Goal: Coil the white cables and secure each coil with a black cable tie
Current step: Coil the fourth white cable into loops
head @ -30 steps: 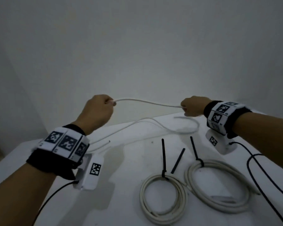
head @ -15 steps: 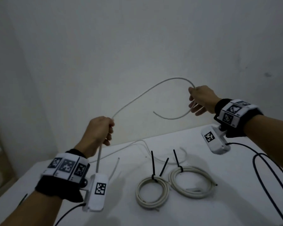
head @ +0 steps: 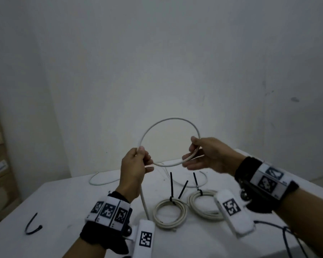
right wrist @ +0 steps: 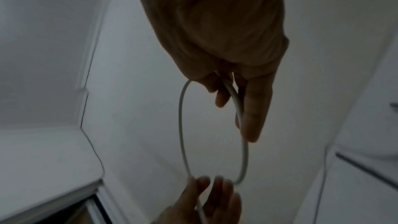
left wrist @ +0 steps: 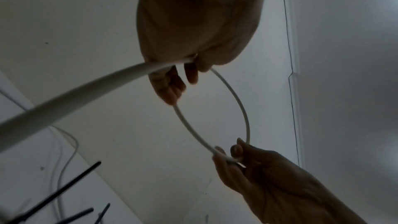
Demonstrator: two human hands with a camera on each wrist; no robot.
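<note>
Cable drawn into one loop

Both hands have come together since half a second ago, closing the open arc of white cable (head: 168, 120) into a ring. Left hand (head: 133, 168) pinches it; right hand (head: 206, 157) grasps it too. Beyond, tied coils (head: 170, 211) lie on the worktop (head: 63, 211).

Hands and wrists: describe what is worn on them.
Both forearms are bare, no sleeves. The left wrist and right wrist each wear a black strap under a white band of black square tags. A white tagged camera pod hangs below each, trailing a black lead.
</note>
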